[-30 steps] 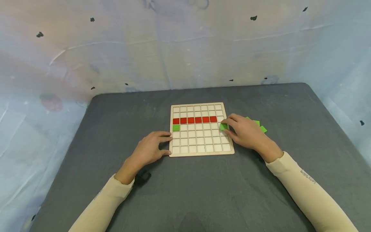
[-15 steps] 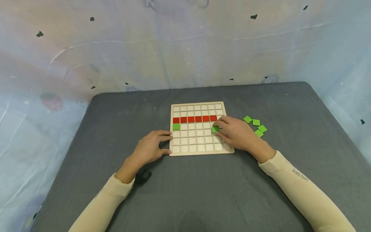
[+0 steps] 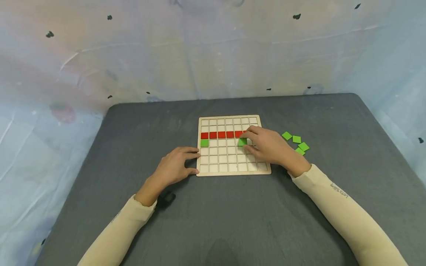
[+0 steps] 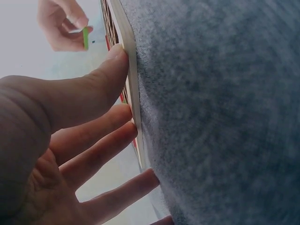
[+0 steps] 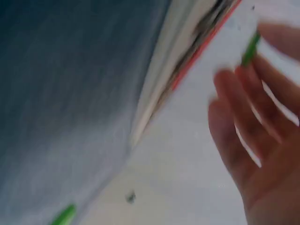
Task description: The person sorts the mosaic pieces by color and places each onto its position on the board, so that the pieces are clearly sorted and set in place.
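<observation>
A wooden grid board lies on the grey table, with a row of red square tiles in its cells. One green tile sits in the leftmost cell of the row just below them. My left hand rests fingertips and thumb against the board's left edge, its fingers fairly straight. Between thumb and fingers my right hand pinches another green square tile above the board's right half. In the right wrist view that tile appears edge-on, held clear of the board. The right hand hides some right-hand cells.
Several loose green tiles lie on the table to the right of the board, two of them overlapping. A patterned cloth backdrop hangs behind the table and along its sides.
My right hand has carried the green tile leftward over the board from its right edge, uncovering the loose green tiles. The left hand keeps its place at the board's edge.
</observation>
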### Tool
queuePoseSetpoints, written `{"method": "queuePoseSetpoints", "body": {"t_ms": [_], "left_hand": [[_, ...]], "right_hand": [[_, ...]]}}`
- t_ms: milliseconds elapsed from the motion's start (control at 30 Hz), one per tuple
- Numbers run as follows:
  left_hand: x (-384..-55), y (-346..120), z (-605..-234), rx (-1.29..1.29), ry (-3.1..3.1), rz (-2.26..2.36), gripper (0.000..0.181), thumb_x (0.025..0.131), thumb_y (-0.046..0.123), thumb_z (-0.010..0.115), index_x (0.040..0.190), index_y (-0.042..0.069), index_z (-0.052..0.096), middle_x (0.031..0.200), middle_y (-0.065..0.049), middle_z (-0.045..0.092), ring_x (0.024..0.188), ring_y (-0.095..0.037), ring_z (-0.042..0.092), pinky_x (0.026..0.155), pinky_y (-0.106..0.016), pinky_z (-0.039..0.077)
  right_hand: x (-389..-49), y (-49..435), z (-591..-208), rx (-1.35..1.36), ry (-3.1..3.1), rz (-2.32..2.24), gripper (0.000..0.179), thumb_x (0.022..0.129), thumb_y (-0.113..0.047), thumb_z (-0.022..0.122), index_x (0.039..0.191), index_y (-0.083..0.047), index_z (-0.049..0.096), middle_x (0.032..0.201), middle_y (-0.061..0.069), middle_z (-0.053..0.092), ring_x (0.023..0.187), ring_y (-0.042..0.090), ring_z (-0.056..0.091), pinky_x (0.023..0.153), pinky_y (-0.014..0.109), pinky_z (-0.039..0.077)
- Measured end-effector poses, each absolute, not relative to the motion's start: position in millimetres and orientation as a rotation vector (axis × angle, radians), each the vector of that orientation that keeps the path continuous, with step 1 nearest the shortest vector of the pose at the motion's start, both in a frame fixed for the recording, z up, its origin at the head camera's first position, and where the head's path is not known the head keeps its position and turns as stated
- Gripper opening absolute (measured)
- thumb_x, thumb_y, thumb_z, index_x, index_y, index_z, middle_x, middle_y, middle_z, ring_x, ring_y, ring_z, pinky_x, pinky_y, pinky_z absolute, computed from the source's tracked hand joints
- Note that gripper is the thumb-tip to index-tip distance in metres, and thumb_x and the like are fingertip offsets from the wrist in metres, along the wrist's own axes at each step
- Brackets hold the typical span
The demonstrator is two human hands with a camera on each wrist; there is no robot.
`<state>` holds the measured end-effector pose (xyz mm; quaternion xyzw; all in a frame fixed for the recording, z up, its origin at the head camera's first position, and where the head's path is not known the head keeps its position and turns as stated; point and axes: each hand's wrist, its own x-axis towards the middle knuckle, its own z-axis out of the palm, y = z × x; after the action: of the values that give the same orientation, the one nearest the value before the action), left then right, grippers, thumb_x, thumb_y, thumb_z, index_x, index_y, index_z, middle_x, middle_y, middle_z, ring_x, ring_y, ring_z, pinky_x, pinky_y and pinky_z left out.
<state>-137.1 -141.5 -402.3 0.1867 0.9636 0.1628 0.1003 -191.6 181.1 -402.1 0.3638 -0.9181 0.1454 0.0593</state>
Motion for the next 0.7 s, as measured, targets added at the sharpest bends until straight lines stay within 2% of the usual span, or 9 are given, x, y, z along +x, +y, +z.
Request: {"method": "queuePoseSetpoints", "body": {"t_ms": [167,433,700], "left_hand": [[-137.9,-141.1,-403.0,0.556,2.844,0.480,0.060,0.083,0.035,0.081,0.138,0.018,0.062,0.150,0.002,0.052,0.140,-0.031,0.046,0.104,-0.062,0.044],[-138.4,-140.0,-403.0,0.556,2.860,0.486,0.060,0.083,0.035,0.081,0.137,0.017,0.063,0.149,0.002,0.053,0.139,-0.030,0.047,0.104,-0.060,0.045],[-138.2,-140.2,-401.2,0.554,2.858,0.474,0.060,0.083,0.036,0.081,0.137,0.019,0.063,0.149,0.002,0.053,0.139,-0.030,0.046,0.104,-0.060,0.045]], "right_hand": [[-198.5,175.0,-394.5,1.116,-2.795,0.446,0.031,0.094,-0.029,0.071,0.121,-0.014,0.069,0.114,0.003,0.064,0.088,0.017,0.064,0.072,0.038,0.055],[-211.8,160.1,-390.9,1.114,-2.846,0.436,0.030,0.096,-0.029,0.068,0.123,-0.017,0.067,0.115,0.002,0.063,0.084,0.015,0.062,0.069,0.035,0.053],[-220.4,149.0,-396.8,1.110,-2.860,0.485,0.030,0.097,-0.030,0.066,0.124,-0.017,0.067,0.118,0.002,0.063,0.082,0.014,0.061,0.071,0.034,0.053]]}}
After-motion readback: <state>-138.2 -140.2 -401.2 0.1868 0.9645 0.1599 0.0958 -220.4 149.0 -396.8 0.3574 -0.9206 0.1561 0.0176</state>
